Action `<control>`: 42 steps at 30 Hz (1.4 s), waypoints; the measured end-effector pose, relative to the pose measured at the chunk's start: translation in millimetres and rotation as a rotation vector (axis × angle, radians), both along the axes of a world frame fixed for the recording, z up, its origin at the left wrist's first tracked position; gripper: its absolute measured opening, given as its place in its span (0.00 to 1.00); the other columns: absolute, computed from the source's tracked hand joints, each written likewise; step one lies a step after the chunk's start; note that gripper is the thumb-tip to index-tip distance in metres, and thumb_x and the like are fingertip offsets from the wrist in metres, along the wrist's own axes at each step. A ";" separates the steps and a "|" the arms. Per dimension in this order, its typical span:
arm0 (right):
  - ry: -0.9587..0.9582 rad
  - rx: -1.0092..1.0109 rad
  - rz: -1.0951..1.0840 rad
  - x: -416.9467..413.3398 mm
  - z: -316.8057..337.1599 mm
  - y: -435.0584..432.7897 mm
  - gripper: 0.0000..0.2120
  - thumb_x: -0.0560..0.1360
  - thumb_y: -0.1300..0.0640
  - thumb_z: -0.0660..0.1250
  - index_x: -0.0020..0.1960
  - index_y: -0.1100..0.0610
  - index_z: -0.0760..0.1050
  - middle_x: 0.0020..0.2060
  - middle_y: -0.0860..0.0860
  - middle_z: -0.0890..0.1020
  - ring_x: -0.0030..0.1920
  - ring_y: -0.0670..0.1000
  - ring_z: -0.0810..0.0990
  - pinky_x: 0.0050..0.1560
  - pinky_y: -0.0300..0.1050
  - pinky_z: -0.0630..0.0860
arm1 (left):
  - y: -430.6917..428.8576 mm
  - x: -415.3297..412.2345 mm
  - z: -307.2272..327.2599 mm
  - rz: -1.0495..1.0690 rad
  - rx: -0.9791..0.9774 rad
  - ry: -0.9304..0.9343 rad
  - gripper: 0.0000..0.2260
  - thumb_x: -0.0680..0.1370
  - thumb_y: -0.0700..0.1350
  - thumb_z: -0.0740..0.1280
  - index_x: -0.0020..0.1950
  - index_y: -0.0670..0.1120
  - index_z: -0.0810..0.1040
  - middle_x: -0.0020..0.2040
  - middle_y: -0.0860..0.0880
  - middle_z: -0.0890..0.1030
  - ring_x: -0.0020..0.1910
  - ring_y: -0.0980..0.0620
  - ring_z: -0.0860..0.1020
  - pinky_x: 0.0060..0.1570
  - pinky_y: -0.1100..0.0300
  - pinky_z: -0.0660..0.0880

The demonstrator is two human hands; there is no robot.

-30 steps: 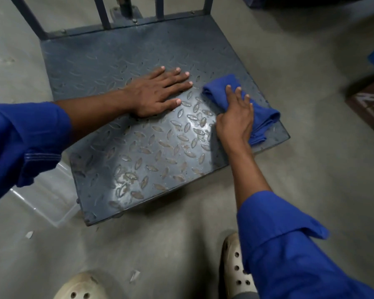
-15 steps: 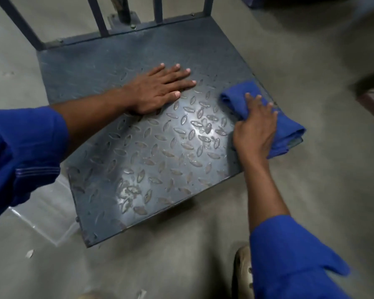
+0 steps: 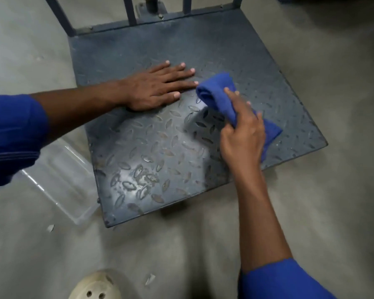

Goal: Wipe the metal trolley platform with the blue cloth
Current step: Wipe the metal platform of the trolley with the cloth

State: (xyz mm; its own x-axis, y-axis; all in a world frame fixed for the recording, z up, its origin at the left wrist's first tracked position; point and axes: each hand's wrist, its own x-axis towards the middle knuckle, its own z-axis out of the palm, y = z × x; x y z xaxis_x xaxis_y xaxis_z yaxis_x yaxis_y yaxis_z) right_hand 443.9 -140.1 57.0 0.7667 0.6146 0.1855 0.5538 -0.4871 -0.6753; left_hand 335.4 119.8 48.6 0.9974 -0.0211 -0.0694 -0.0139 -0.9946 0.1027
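The grey metal trolley platform (image 3: 151,160), with a raised diamond tread, lies low on the concrete floor in the middle of the view. My left hand (image 3: 158,89) rests flat on it, palm down, fingers spread and pointing right. Just to its right, my right hand (image 3: 242,137) grips the folded blue cloth (image 3: 218,91), pressing it against the platform's right half. The cloth's front end almost touches my left fingertips, and its rear corner sticks out past my right hand.
A clear plastic tub (image 3: 61,182) lies on the floor against the platform's left edge. Upright trolley handle bars (image 3: 130,11) rise at the far end. My pale shoe (image 3: 95,285) stands near the bottom edge, with small white scraps (image 3: 149,279) on the concrete.
My right hand has slid the blue cloth from the platform's right edge back leftward and inward, close to my left fingertips. My left hand has stayed flat in place.
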 end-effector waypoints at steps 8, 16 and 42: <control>-0.219 -0.309 0.133 -133.6 -29.9 34.5 0.38 0.72 0.57 0.65 0.81 0.45 0.64 0.82 0.50 0.62 0.83 0.64 0.55 0.79 0.73 0.47 | 2.3 -10.0 3.1 -0.029 0.026 0.002 0.27 0.88 0.58 0.43 0.88 0.54 0.52 0.88 0.49 0.49 0.87 0.47 0.46 0.85 0.46 0.42; 0.136 0.144 0.193 -98.9 -9.3 8.6 0.39 0.63 0.67 0.55 0.71 0.50 0.79 0.73 0.50 0.78 0.76 0.54 0.72 0.79 0.60 0.63 | 7.2 -43.8 1.1 0.019 0.023 -0.011 0.28 0.88 0.60 0.42 0.88 0.55 0.50 0.89 0.49 0.49 0.87 0.48 0.47 0.85 0.44 0.44; 0.041 0.118 0.188 -14.5 8.7 -48.5 0.39 0.63 0.71 0.57 0.70 0.48 0.80 0.71 0.45 0.79 0.75 0.46 0.72 0.82 0.50 0.53 | -6.2 -67.1 -5.0 0.089 -0.068 -0.104 0.34 0.86 0.66 0.47 0.87 0.48 0.58 0.88 0.47 0.55 0.87 0.47 0.51 0.85 0.41 0.49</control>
